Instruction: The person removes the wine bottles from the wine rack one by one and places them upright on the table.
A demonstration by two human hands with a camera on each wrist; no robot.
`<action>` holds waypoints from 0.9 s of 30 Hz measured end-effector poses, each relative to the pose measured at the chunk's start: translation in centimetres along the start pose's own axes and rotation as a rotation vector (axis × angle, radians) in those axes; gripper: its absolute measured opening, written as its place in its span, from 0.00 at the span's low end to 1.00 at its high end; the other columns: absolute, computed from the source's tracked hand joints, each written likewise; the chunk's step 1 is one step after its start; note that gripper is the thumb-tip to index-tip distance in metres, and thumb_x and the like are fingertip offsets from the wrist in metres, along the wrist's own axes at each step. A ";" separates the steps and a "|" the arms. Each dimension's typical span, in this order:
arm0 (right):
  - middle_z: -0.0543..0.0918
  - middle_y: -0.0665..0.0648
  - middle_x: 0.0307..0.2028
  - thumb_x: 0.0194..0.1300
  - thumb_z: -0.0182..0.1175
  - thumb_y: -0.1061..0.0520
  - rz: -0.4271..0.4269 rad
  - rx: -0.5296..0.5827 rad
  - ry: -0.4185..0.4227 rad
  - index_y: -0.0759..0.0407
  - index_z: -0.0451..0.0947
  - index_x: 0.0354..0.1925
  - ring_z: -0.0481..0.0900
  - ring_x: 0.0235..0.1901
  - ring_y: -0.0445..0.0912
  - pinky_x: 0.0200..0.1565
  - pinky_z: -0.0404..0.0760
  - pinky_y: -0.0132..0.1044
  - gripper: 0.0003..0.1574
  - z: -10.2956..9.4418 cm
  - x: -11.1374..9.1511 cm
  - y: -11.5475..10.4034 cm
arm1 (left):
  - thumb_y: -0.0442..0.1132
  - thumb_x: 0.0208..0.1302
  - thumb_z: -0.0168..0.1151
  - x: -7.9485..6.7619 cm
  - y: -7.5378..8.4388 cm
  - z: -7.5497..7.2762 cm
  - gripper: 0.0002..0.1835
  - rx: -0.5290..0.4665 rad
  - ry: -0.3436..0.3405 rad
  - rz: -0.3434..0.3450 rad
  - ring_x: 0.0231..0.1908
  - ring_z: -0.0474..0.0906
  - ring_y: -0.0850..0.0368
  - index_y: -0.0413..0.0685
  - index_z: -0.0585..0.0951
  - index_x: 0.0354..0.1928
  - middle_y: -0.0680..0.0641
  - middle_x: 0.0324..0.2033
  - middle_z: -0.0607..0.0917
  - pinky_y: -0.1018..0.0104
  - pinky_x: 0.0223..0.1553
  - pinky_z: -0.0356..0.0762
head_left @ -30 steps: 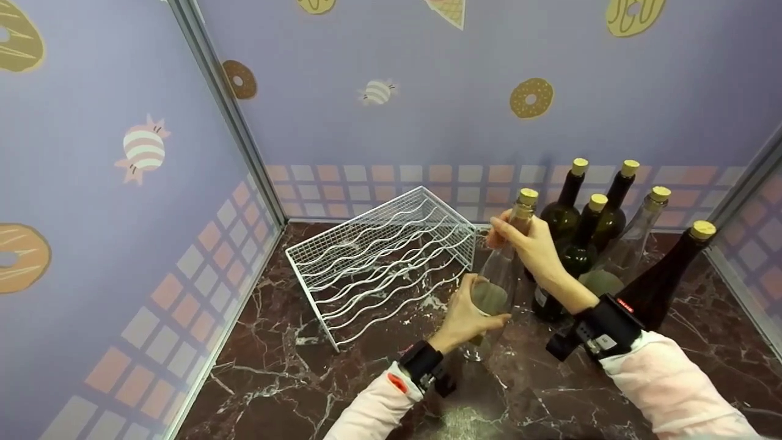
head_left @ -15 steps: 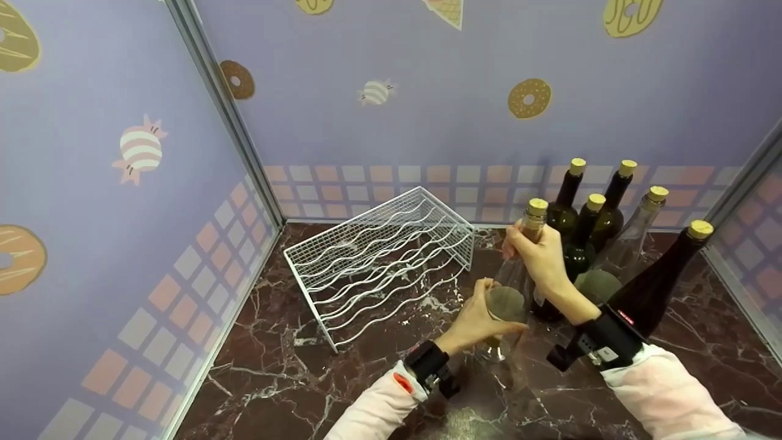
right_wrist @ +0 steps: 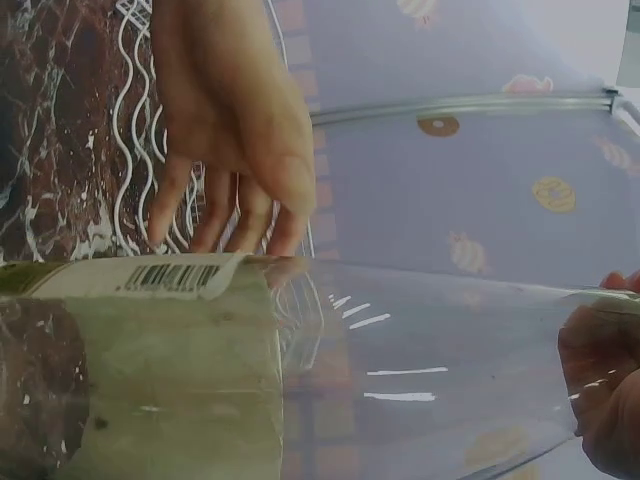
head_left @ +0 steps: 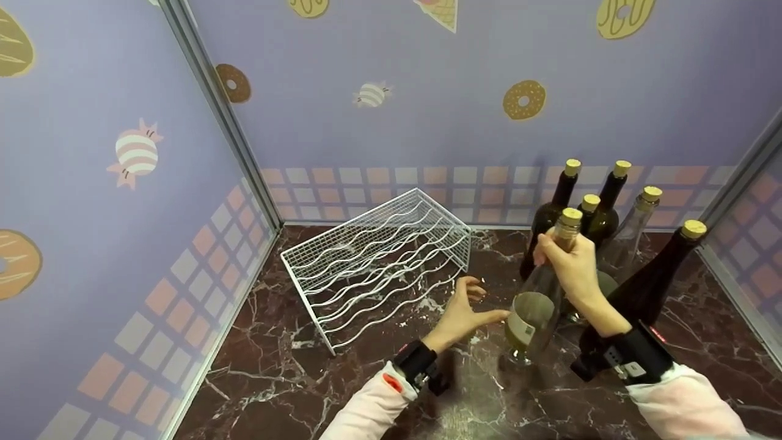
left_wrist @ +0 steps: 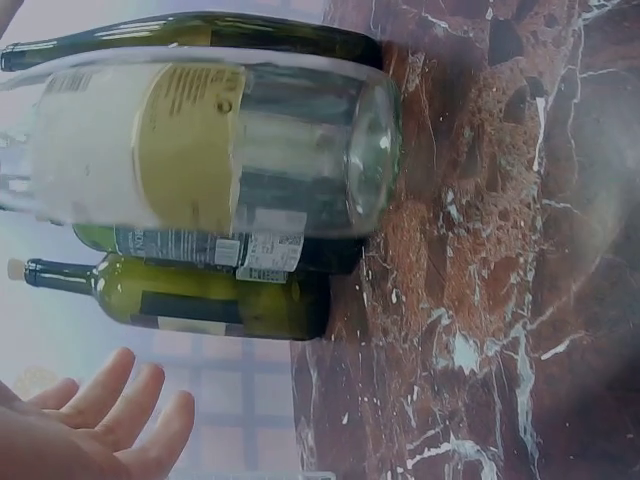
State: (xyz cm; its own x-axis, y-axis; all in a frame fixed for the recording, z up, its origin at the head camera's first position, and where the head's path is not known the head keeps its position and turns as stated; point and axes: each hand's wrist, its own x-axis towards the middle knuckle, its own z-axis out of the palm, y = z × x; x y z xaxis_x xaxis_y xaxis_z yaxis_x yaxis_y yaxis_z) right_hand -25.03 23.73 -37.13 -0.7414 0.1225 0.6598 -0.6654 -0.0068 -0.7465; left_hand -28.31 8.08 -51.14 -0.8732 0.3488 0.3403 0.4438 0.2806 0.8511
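A clear glass wine bottle (head_left: 533, 311) with a cork and a pale label stands nearly upright over the dark marbled table. My right hand (head_left: 574, 269) grips its neck just below the cork. I cannot tell whether its base touches the table. To its left is my left hand (head_left: 458, 315), fingers relaxed and spread, thumb pointing at the bottle. In the left wrist view, a gap separates the left fingers (left_wrist: 150, 400) from the bottle (left_wrist: 190, 140). The right wrist view shows the left hand (right_wrist: 230, 130) behind the clear glass.
A white wire rack (head_left: 307, 302) with wavy bars lies left of the hands. Several corked bottles stand at the right: dark ones such as the tall bottle (head_left: 663, 269), and another clear bottle (head_left: 632, 232). Patterned purple walls (head_left: 427, 110) enclose the table (head_left: 269, 379).
My right hand has carried the clear bottle rightward, towards the other bottles. My left hand followed it at first, then let go of its lower body and drew back left.
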 end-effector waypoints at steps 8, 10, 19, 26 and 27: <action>0.65 0.63 0.09 0.44 0.47 0.70 -0.017 -0.036 0.048 0.70 0.63 0.14 0.63 0.10 0.49 0.13 0.62 0.32 0.07 -3.5 -0.2 2.8 | 0.55 0.24 0.58 -0.4 0.7 -1.0 0.36 0.000 -0.001 -0.042 0.30 0.64 0.59 0.50 0.56 0.39 0.49 0.30 0.68 0.73 0.27 0.61; 0.66 0.63 0.09 0.44 0.47 0.70 -0.010 -0.039 0.072 0.70 0.63 0.15 0.63 0.10 0.49 0.13 0.62 0.32 0.06 -4.3 -0.4 3.3 | 0.54 0.24 0.58 -0.2 0.1 -0.9 0.36 -0.007 -0.004 -0.049 0.31 0.64 0.58 0.51 0.56 0.40 0.49 0.30 0.68 0.71 0.28 0.62; 0.64 0.65 0.08 0.43 0.49 0.70 0.014 -0.151 0.157 0.71 0.63 0.13 0.63 0.09 0.51 0.12 0.62 0.32 0.08 -5.4 -0.8 1.8 | 0.55 0.27 0.56 0.7 -2.3 -0.5 0.33 0.006 0.052 0.009 0.29 0.65 0.61 0.53 0.58 0.39 0.52 0.30 0.68 0.71 0.29 0.62; 0.67 0.63 0.10 0.43 0.48 0.70 0.010 -0.080 0.171 0.70 0.65 0.16 0.65 0.10 0.49 0.13 0.64 0.32 0.04 -9.5 -0.9 6.8 | 0.54 0.27 0.57 -0.1 0.6 -1.9 0.30 0.001 0.063 0.021 0.27 0.64 0.63 0.53 0.59 0.37 0.55 0.28 0.67 0.74 0.26 0.62; 0.67 0.64 0.10 0.43 0.49 0.70 0.014 -0.058 0.173 0.71 0.65 0.17 0.65 0.10 0.50 0.13 0.64 0.32 0.04 -10.1 -0.9 7.6 | 0.53 0.27 0.57 -0.1 0.6 -1.9 0.30 0.000 0.060 0.022 0.27 0.64 0.63 0.53 0.59 0.37 0.55 0.28 0.67 0.74 0.26 0.62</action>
State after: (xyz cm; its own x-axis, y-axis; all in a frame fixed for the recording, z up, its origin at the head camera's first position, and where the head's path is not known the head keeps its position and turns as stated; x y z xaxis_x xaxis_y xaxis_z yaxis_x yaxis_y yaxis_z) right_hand -28.52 33.59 -44.25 -0.7215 0.2915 0.6281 -0.6451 0.0465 -0.7627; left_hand -28.29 6.48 -49.87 -0.8738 0.3007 0.3820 0.4628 0.2738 0.8431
